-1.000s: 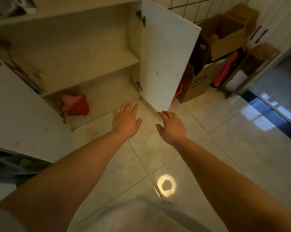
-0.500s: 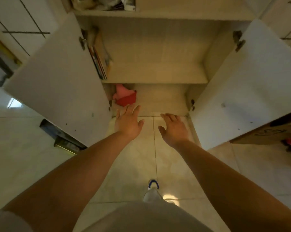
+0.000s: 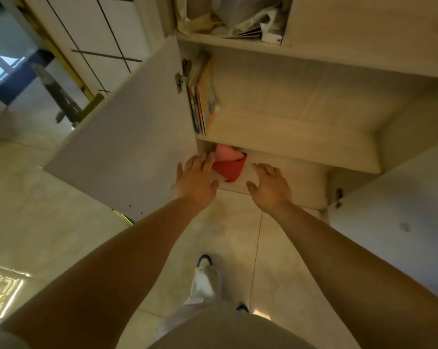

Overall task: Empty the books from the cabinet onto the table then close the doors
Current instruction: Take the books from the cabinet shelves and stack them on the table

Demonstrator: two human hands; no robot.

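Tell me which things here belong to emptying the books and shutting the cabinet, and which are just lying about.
Belong to the job:
books standing on the middle shelf
left door, open
right door, open
left hand and right hand, both empty

Just lying about:
red and pink item on the bottom shelf
papers and bags up top

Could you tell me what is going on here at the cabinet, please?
A person stands before an open cabinet, both doors swung wide. The left hand and right hand reach toward it, open and holding nothing. A few books stand upright at the left end of the middle shelf, untouched. A red and pink item sits on the bottom shelf below them.
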